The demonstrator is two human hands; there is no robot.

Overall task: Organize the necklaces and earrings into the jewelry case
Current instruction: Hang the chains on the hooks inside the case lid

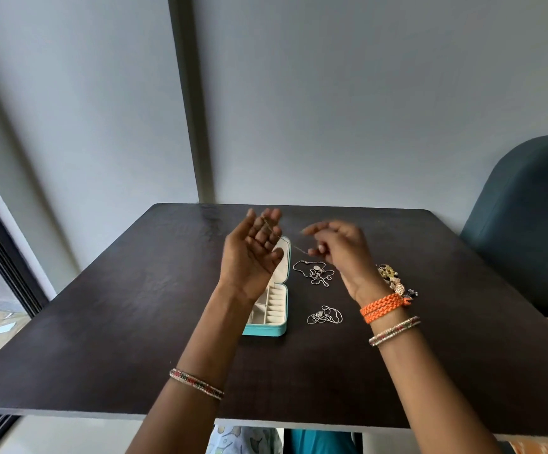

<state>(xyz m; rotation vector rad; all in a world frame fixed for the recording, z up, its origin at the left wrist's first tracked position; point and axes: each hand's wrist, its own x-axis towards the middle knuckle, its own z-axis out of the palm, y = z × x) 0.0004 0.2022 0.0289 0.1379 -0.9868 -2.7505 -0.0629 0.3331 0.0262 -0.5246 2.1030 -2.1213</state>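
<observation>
Both forearms reach over the worktop [102, 322]. Right hand [338, 250] pinches a thin chain [287, 242] draped across the open left hand [253, 253]. Jewelry case [275, 309] looks empty; two necklace piles [315, 273] and the earrings [393, 280] are still out.

Showing no readable text anywhere. Bearing no label, brand or number on case [274, 327], table [102, 322] or bangles [393, 330].

Worktop [135, 322]: dark wood grain, matt with slight sheen. Case [279, 329]: teal leather-like shell, smooth; cream velvety lining. Chains [315, 273]: thin silver metal, shiny. Earrings [393, 283]: gold-tone metal, glittery. Band [384, 308]: orange braided cord. Bangles [393, 330]: beaded, sparkly. Chair [528, 224]: dark teal matt upholstery.
</observation>
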